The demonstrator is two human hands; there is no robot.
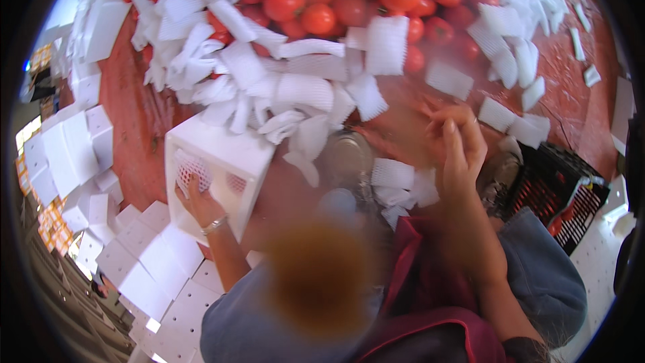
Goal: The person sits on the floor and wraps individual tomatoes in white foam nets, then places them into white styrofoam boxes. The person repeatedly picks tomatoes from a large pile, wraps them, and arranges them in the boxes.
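Note:
My left hand (200,201) reaches into a white foam box (227,148), its fingers on a tomato in a white foam net sleeve (193,174). Another netted red piece (236,182) shows by the box's right inner wall. Over the red sheet, right of centre, my right hand (456,143) is raised with its fingers bent; nothing is seen in it. Flattened foam net sleeves (305,91) lie heaped beyond the box, and behind them is a pile of red tomatoes (320,17). A few more sleeves (393,174) lie near my feet.
Many white foam boxes (156,257) stand at the left and lower left. A black plastic crate (559,191) holding some tomatoes is at the right, beside my shoe (501,174). The red sheet (131,126) covers the ground. A blurred brown object hides part of the lower middle.

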